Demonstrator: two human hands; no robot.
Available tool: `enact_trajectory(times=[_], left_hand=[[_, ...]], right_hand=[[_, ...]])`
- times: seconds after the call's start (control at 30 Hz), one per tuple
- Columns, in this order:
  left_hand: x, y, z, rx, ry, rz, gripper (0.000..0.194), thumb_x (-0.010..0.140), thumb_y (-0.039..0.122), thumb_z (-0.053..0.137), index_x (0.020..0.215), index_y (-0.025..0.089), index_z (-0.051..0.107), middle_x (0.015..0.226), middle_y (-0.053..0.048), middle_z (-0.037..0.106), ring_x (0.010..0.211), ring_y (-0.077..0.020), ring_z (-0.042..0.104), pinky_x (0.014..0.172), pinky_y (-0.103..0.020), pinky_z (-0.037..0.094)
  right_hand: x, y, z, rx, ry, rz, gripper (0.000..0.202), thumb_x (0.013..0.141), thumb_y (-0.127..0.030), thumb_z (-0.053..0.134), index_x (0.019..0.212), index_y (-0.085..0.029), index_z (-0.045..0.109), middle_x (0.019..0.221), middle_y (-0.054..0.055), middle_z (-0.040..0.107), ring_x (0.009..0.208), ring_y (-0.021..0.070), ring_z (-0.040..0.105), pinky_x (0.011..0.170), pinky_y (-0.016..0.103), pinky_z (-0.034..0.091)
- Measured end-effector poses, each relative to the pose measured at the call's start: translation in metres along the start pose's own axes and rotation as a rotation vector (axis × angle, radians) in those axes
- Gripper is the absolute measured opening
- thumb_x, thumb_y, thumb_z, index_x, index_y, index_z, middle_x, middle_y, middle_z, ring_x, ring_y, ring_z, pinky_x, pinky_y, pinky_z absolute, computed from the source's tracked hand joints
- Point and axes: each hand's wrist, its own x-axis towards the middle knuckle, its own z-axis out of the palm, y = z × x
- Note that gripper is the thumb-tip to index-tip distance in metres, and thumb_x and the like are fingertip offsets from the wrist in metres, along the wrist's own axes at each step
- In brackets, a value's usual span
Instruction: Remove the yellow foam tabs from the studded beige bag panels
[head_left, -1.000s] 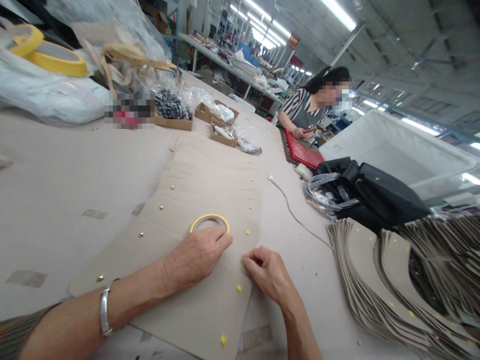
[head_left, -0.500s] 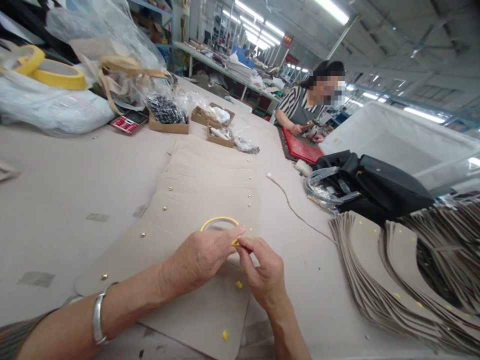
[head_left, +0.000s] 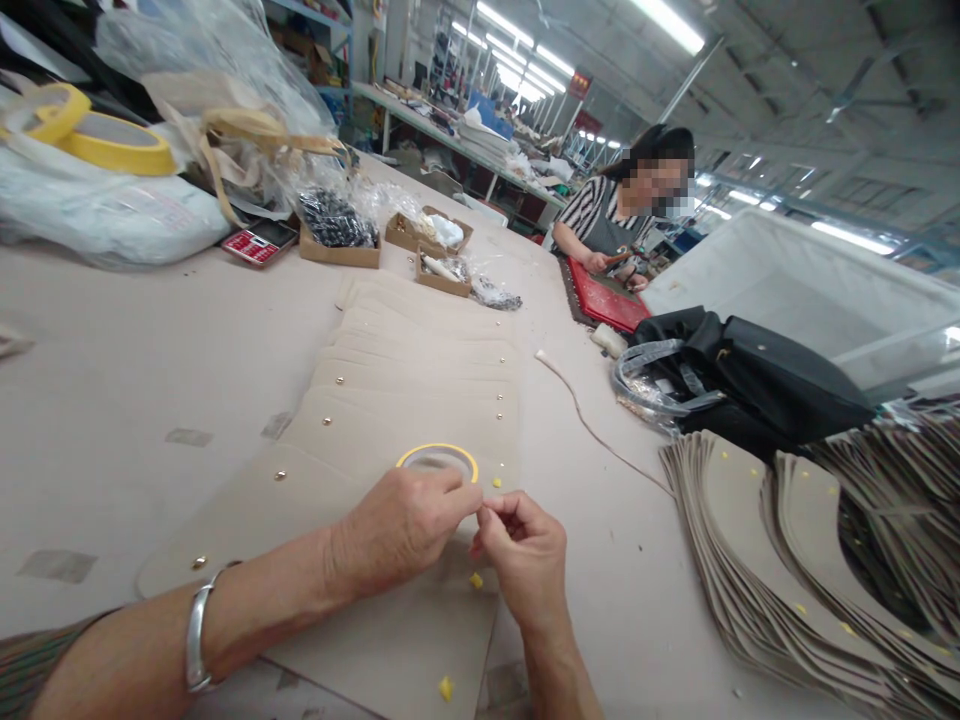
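Over a row of overlapping beige panels (head_left: 405, 385) with metal studs, my two hands meet at the fingertips. My left hand (head_left: 412, 515) is closed on a narrow roll of yellow tape (head_left: 437, 448), whose upper rim shows behind the knuckles while its lower part is hidden. Thumb and forefinger of my right hand (head_left: 525, 550) are pinched together beside the left fingertips; what they hold is too small to make out. Small yellow tape bits lie along the panels' right side, one (head_left: 497, 483) just above my right hand, another (head_left: 446, 688) on the nearest panel (head_left: 390, 640).
Stacked beige pieces (head_left: 735, 520) with yellow bits and a black bag (head_left: 787, 370) occupy the right. A cord (head_left: 577, 405) lies between. Small boxes (head_left: 341, 250), a calculator (head_left: 259, 243) and tape rolls (head_left: 120, 145) stand back left. A co-worker (head_left: 607, 220) works at a red board (head_left: 607, 295).
A yellow tape bit now shows on the panel edge above my right hand. Both hands have shifted slightly lower in view, and the left fingers have curled in more.
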Motion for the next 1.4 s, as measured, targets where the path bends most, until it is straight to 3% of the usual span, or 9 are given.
enact_trajectory(times=[0.07,0.17,0.27,0.4,0.57,0.93,1.23,1.4], left_hand=[[0.003,0.003,-0.001,-0.006,0.037,0.067,0.023,0.089,0.008,0.034,0.079,0.019,0.052,0.065,0.001,0.05,0.053,-0.0147,0.044,0.047,-0.027,0.029],[0.01,0.002,-0.002,0.023,0.051,0.116,0.022,0.092,0.01,0.034,0.082,0.019,0.052,0.067,0.001,0.051,0.055,-0.0149,0.044,0.049,-0.027,0.03],[0.019,-0.011,0.005,0.175,-0.026,0.008,0.016,0.094,0.013,0.041,0.084,0.018,0.052,0.075,-0.002,0.056,0.066,-0.0175,0.05,0.057,-0.028,0.037],[0.026,-0.034,0.024,0.293,-0.218,-0.115,0.011,0.091,0.011,0.046,0.087,0.017,0.055,0.087,-0.007,0.06,0.082,-0.0237,0.053,0.07,-0.035,0.042],[0.02,-0.042,0.034,0.206,-0.249,-0.149,0.01,0.09,0.012,0.047,0.087,0.017,0.055,0.09,-0.008,0.058,0.083,-0.0239,0.048,0.075,-0.038,0.041],[0.017,-0.045,0.032,0.06,-0.247,-0.128,0.014,0.088,0.007,0.045,0.084,0.016,0.054,0.082,-0.007,0.054,0.082,-0.0235,0.044,0.075,-0.036,0.039],[0.016,-0.045,0.033,0.057,-0.239,-0.125,0.014,0.09,0.008,0.043,0.086,0.016,0.055,0.083,-0.007,0.054,0.083,-0.0235,0.045,0.076,-0.036,0.04],[0.016,-0.045,0.031,0.048,-0.251,-0.12,0.015,0.089,0.007,0.042,0.085,0.016,0.055,0.083,-0.007,0.054,0.083,-0.0229,0.045,0.075,-0.035,0.04]], right_hand=[[0.008,0.005,-0.003,0.174,-0.009,0.21,0.016,0.074,-0.03,0.065,0.067,-0.017,0.063,0.047,-0.003,0.059,0.04,0.0108,0.055,0.042,0.021,0.046],[0.025,0.016,-0.017,0.277,0.042,0.349,0.022,0.067,-0.035,0.073,0.064,-0.016,0.063,0.046,-0.004,0.058,0.04,0.0093,0.053,0.042,0.019,0.046],[0.042,0.029,-0.035,0.26,0.019,0.383,0.029,0.064,-0.04,0.078,0.07,-0.014,0.068,0.053,-0.002,0.063,0.046,0.0099,0.057,0.046,0.02,0.051],[0.06,0.042,-0.047,0.247,0.0,0.395,0.036,0.061,-0.045,0.081,0.075,-0.013,0.071,0.061,0.0,0.065,0.053,0.0107,0.06,0.052,0.022,0.055],[0.071,0.052,-0.047,0.221,-0.099,0.456,0.039,0.062,-0.048,0.081,0.07,-0.012,0.069,0.058,0.0,0.064,0.048,0.0099,0.06,0.049,0.021,0.054],[0.068,0.039,-0.047,-0.064,-0.301,0.424,0.029,0.073,-0.042,0.069,0.072,-0.014,0.066,0.053,-0.003,0.058,0.047,0.0087,0.053,0.047,0.02,0.048],[0.061,0.026,-0.035,-0.536,-0.287,0.124,0.02,0.08,-0.028,0.056,0.07,-0.018,0.069,0.051,-0.002,0.058,0.048,0.0108,0.052,0.047,0.02,0.039],[0.06,0.031,-0.035,-0.507,-0.233,0.211,0.019,0.079,-0.033,0.059,0.085,-0.019,0.07,0.053,-0.003,0.059,0.046,0.0119,0.054,0.045,0.021,0.043]])
